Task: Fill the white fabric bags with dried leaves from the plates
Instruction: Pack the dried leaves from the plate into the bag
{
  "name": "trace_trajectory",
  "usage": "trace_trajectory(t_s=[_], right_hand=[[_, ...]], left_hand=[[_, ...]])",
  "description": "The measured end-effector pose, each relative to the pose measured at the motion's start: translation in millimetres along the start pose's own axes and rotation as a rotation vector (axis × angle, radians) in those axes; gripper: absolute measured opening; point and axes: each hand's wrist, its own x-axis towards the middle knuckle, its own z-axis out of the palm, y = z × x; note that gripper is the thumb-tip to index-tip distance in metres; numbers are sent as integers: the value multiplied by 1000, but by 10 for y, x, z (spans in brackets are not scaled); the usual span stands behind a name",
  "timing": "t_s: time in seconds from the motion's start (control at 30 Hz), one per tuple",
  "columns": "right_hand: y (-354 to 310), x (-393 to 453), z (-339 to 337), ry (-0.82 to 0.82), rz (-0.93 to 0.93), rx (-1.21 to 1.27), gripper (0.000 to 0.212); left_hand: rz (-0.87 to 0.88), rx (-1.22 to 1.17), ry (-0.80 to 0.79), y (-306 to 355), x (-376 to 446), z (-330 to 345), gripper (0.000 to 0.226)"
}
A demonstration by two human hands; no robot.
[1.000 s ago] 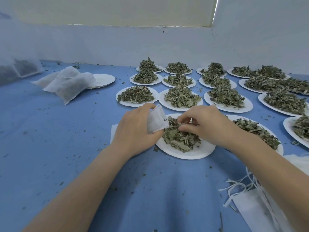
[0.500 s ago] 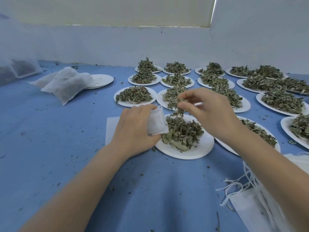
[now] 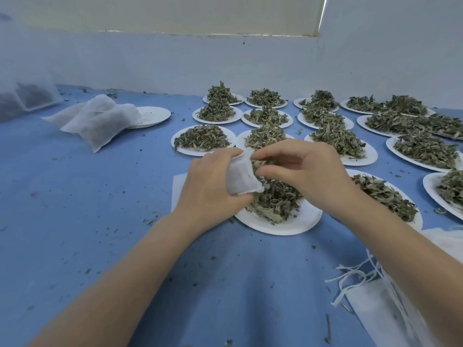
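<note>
L hand (image 3: 210,186) gripped small white fabric bag (image 3: 241,177); R hand (image 3: 300,171) pinched dried green leaves (image 3: 278,199) at bag's mouth, over round white paper plate (image 3: 295,222).

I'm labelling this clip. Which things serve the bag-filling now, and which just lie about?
In use: left hand gripping the white bag; right hand pinching leaves at its mouth; nearest plate.

Lying about: filled bags, empty plates, loose strings.
</note>
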Motion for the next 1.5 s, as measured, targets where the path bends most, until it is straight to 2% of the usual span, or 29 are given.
trace_trajectory(t_s=[0.1, 0.2, 0.33, 0.43, 0.5, 0.67, 0.73, 0.93, 1.0, 1.07, 1.13, 1.2, 1.4, 1.5], right_hand=[[-1, -28, 58, 43, 0, -32, 29], [-6, -46, 127, 82, 18, -103, 27], [-44, -21, 83, -70, 51, -102, 18], [-73, -12, -8, -214, 56, -92, 30], [-82, -16, -34, -236, 26, -80, 37], [-77, -23, 20, -78, 10, -89, 31], [-64, -25, 46, -37, 8, -112, 23], [-49, -6, 54, -41, 46, -113, 15], [-61, -9, 50, -56, 17, -132, 16], [-79, -20, 51, -62, -87, -218, 17], [-75, -38, 72, -64, -230, -310, 18], [-63, -62, 116, -82, -287, -361, 15], [-58, -39, 134, -290, -85, -335, 20], [-96, -9, 39, -308, -19, -210, 17]], left_hand=[[125, 76, -13, 39, -3, 15, 59], [124, 48, -13, 98, -7, 24, 50], [38, -25, -27, 95, -21, 20, 57], [-32, -99, -8, 59, -17, -8, 52], [-38, -107, -4, 45, -8, -17, 52], [142, 55, -37, 9, -17, 17, 60], [235, 146, -10, 4, -20, 35, 57], [302, 285, -9, -50, -4, 52, 50], [301, 300, -13, -63, 4, 51, 51], [293, 290, -28, -66, 14, 54, 52], [232, 206, -54, -50, 20, 55, 58], [181, 80, -48, -10, 15, 47, 63], [178, 45, -106, 26, -13, 23, 69], [158, 81, -116, -3, -1, -15, 65]])
